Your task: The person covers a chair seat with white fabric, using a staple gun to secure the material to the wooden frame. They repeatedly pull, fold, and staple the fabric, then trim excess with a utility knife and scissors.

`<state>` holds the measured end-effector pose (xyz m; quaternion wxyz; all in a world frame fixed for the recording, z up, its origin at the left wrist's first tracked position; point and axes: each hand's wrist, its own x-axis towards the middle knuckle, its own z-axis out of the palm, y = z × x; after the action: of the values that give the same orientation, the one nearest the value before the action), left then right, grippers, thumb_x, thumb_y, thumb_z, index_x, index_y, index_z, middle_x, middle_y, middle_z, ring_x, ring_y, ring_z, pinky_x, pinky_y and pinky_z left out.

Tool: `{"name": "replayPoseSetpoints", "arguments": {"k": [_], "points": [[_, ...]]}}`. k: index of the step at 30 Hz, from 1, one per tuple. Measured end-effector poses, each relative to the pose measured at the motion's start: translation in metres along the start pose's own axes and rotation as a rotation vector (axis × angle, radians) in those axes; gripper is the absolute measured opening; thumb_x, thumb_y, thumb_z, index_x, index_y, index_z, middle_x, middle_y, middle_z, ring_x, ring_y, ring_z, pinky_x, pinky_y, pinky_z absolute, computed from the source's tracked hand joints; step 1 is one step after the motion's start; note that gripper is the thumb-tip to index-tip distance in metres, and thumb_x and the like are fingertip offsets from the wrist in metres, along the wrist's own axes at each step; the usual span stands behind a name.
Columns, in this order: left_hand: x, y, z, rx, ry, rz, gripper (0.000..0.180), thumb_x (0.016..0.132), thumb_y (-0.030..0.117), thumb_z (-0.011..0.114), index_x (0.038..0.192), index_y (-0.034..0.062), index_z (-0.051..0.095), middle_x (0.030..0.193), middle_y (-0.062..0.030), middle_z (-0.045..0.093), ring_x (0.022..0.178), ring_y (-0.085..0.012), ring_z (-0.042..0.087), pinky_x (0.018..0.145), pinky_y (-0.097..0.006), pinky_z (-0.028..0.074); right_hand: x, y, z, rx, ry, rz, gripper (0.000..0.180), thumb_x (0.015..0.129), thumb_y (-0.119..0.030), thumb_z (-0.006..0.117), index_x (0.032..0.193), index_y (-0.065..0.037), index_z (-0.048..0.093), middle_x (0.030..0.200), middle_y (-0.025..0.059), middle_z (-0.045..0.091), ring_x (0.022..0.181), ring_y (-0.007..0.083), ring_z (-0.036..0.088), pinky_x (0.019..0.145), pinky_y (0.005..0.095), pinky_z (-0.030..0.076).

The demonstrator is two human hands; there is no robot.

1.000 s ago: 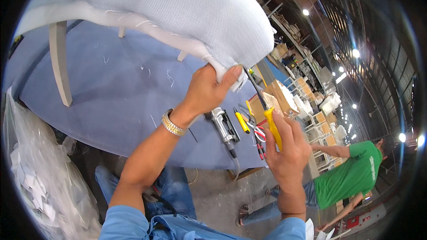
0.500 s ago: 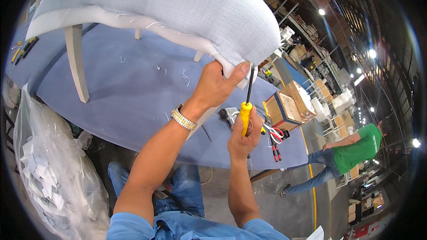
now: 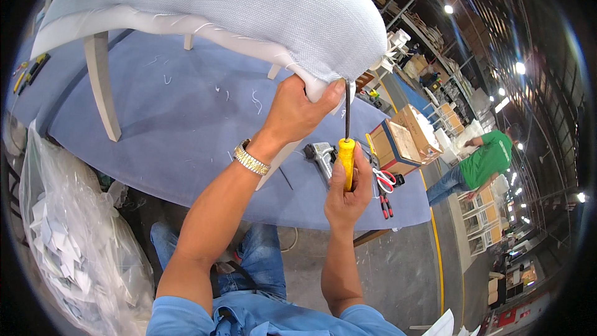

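A chair (image 3: pixel 236 9) covered in light grey-blue woven fabric stands on its pale legs across the top of the view. White padding or lining (image 3: pixel 180 25) shows along its lower edge, with loose threads. My left hand (image 3: pixel 297 111) grips the near right corner of that edge, thumb pressed on the fabric. In my right hand (image 3: pixel 347 202) is a screwdriver (image 3: pixel 346 152), held upright by its yellow handle. Its dark shaft reaches up to the corner beside my left thumb; the tip is hidden at the fabric.
On the blue-covered table (image 3: pixel 186 149) lie a staple gun (image 3: pixel 319 153), red-handled scissors (image 3: pixel 387 179) and red-and-black pliers (image 3: pixel 386 205). A wooden box (image 3: pixel 393 143) stands at the right. A clear bag of scraps (image 3: pixel 65 236) sits lower left. Further right is a person in green (image 3: pixel 488 160).
The screwdriver now stands more upright, and my right fingers have opened somewhat around its handle. My left hand keeps its hold on the corner. The person in green has moved farther away.
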<state>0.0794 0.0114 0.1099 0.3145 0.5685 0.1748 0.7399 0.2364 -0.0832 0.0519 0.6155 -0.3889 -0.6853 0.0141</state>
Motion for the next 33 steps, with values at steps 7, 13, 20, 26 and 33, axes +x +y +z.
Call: {"name": "replayPoseSetpoints", "arguments": {"k": [7, 13, 20, 26, 33], "points": [[0.000, -0.002, -0.002, 0.007, -0.002, 0.010, 0.035, 0.093, 0.031, 0.070, 0.104, -0.0024, 0.070, 0.083, -0.0065, 0.071, 0.075, -0.0105, 0.063, 0.066, -0.029, 0.051, 0.011, -0.018, -0.001, -0.385, 0.037, -0.247, 0.038, 0.094, -0.007, 0.066, 0.130, 0.004, 0.058, 0.106, 0.0147, 0.065, 0.092, 0.0188, 0.061, 0.080, 0.0320, 0.049], [0.001, -0.001, 0.000, 0.008, 0.009, 0.019, 0.037, 0.093, 0.033, 0.070, 0.103, -0.0029, 0.069, 0.082, -0.0074, 0.070, 0.074, -0.0114, 0.063, 0.067, -0.030, 0.051, 0.007, -0.015, 0.002, -0.065, 0.014, 0.048, 0.034, 0.100, -0.013, 0.059, 0.130, 0.003, 0.059, 0.098, 0.0135, 0.069, 0.071, 0.0159, 0.061, 0.063, 0.0267, 0.050], [0.000, -0.002, -0.003, 0.030, -0.024, -0.011, 0.039, 0.093, 0.035, 0.070, 0.103, -0.0030, 0.069, 0.082, -0.0068, 0.070, 0.075, -0.0120, 0.063, 0.067, -0.029, 0.051, 0.022, -0.010, -0.020, 0.565, -0.253, 0.446, 0.042, 0.108, -0.031, 0.044, 0.134, 0.001, 0.053, 0.090, 0.0118, 0.070, 0.053, 0.0062, 0.054, 0.046, 0.0206, 0.041], [0.000, -0.005, -0.001, -0.032, 0.015, 0.022, 0.043, 0.094, 0.038, 0.070, 0.107, -0.0031, 0.069, 0.084, -0.0069, 0.071, 0.076, -0.0125, 0.064, 0.068, -0.029, 0.052, 0.044, -0.008, -0.046, 0.083, -0.272, 0.239, 0.032, 0.098, -0.014, 0.064, 0.126, 0.000, 0.058, 0.088, 0.0055, 0.069, 0.062, 0.0053, 0.056, 0.055, 0.0193, 0.044], [-0.001, 0.001, -0.002, -0.009, -0.023, -0.033, 0.042, 0.097, 0.038, 0.067, 0.109, -0.0028, 0.069, 0.088, -0.0062, 0.070, 0.078, -0.0109, 0.062, 0.069, -0.028, 0.050, 0.039, -0.016, -0.043, -0.069, -0.199, 0.249, 0.030, 0.095, -0.013, 0.069, 0.120, 0.002, 0.062, 0.082, 0.0020, 0.067, 0.066, 0.0039, 0.055, 0.060, 0.0197, 0.044]]}}
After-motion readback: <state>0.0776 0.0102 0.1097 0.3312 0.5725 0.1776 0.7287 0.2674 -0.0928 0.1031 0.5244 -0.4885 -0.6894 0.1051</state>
